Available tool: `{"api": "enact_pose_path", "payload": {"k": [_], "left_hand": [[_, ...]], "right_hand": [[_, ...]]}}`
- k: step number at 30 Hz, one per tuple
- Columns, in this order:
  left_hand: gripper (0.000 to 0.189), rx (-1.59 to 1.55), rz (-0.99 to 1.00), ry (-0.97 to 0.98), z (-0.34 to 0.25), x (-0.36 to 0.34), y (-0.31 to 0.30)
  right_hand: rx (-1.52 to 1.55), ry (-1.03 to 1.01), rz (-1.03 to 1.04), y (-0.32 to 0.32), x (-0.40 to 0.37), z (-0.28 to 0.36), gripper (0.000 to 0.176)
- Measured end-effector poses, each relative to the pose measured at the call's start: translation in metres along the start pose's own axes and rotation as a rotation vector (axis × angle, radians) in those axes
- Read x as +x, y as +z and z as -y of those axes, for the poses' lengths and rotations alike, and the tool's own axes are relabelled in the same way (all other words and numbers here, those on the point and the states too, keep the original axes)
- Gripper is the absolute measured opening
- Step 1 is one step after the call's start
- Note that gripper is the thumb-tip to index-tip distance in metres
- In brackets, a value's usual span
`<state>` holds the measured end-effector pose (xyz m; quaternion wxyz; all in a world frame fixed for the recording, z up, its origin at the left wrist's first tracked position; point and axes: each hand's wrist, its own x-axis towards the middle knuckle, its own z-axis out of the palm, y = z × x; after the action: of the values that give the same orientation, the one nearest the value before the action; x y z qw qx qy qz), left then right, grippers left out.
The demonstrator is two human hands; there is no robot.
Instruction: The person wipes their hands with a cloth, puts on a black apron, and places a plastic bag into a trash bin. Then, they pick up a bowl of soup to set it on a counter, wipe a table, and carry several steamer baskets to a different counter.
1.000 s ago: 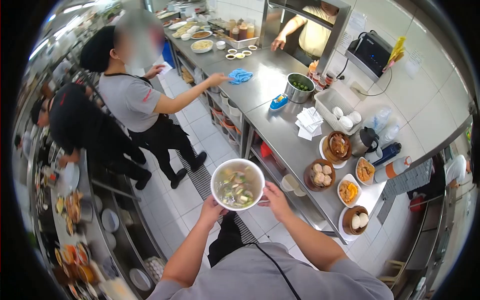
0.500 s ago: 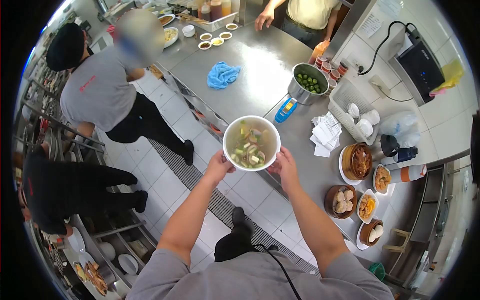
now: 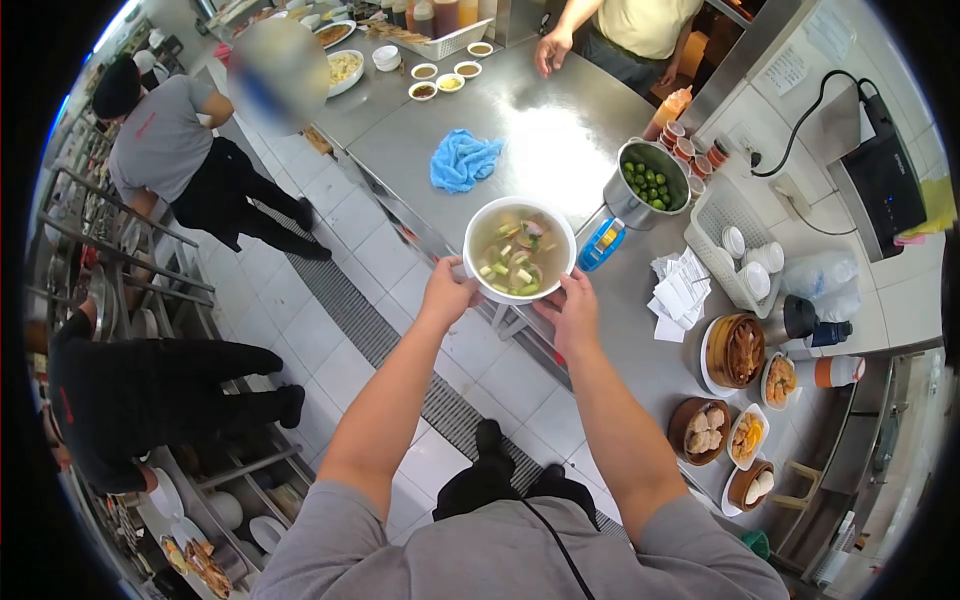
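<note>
- Kitchen, tiled floor (image 3: 545, 405); a grate (image 3: 440, 402) runs along the aisle between the steel counter (image 3: 560, 150) and the shelving at left.
- Counter's front edge crosses the view on a diagonal, from upper left to lower right. White bowl (image 3: 517, 297) overlaps this edge in view; height above the counter cannot be judged.
- Beyond the bowl: shining steel between a crumpled blue cloth (image 3: 465, 160) and a steel pot (image 3: 621, 202) of green fruit. Blue dispenser (image 3: 603, 243) near the bowl's right side, apart from it in view; paper slips (image 3: 680, 295) farther right, then bamboo baskets (image 3: 680, 432) of food toward the counter's near end.
- Aisle at left: one co-worker in grey (image 3: 180, 130), one in dark clothing (image 3: 150, 400), both well apart from the bowl. Another person's hand (image 3: 553, 50) is across the counter.
- Bowl holds broth with green and pale chopped pieces; its mouth faces up toward the camera.
- Left grip (image 3: 452, 292): clasping the bowl's near left side, some fingers hidden beneath.
- Right grip (image 3: 570, 315): clasping the near right side, thumb by the rim, fingers curled below.
- Both arms extended forward, forearms converging on the bowl.
</note>
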<state>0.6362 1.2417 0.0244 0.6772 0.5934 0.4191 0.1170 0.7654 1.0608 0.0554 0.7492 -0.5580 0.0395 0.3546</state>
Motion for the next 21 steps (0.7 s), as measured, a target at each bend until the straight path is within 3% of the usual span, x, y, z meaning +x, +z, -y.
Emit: {"api": "enact_pose_path", "payload": {"k": [4, 6, 9, 10, 11, 12, 13, 18, 20, 21], "left_hand": [[0.054, -0.046, -0.067, 0.034, -0.014, 0.032, 0.002], [0.052, -0.028, -0.059, 0.035, -0.021, 0.052, 0.006], [0.050, 0.020, -0.019, 0.012, -0.022, 0.096, -0.001], [0.043, -0.033, -0.063, 0.017, -0.030, 0.097, 0.004], [0.034, 0.219, -0.006, 0.148, -0.027, 0.115, 0.000], [0.030, 0.182, -0.021, 0.146, -0.013, 0.144, 0.000], [0.036, -0.083, -0.022, -0.009, -0.040, 0.131, 0.007], [0.054, -0.266, 0.062, -0.089, -0.114, 0.136, 0.021], [0.059, -0.279, 0.101, -0.145, -0.112, 0.165, 0.026], [0.066, -0.316, 0.124, -0.156, -0.116, 0.172, 0.025]], "right_hand": [[0.006, -0.007, -0.109, 0.023, 0.020, 0.001, 0.046], [0.034, -0.020, -0.029, 0.022, 0.041, -0.003, 0.051], [0.008, -0.021, -0.126, 0.027, 0.075, -0.006, 0.060], [0.011, -0.008, -0.127, 0.026, 0.090, -0.006, 0.063], [0.038, 0.002, -0.138, 0.031, 0.094, 0.003, 0.065], [0.066, 0.002, -0.132, 0.037, 0.104, 0.008, 0.063], [0.083, 0.021, -0.099, 0.041, 0.110, 0.016, 0.062], [0.023, 0.035, -0.097, 0.056, 0.151, 0.040, 0.059], [0.042, 0.073, -0.073, 0.053, 0.172, 0.046, 0.059], [0.038, 0.060, -0.161, 0.055, 0.182, 0.044, 0.064]]}}
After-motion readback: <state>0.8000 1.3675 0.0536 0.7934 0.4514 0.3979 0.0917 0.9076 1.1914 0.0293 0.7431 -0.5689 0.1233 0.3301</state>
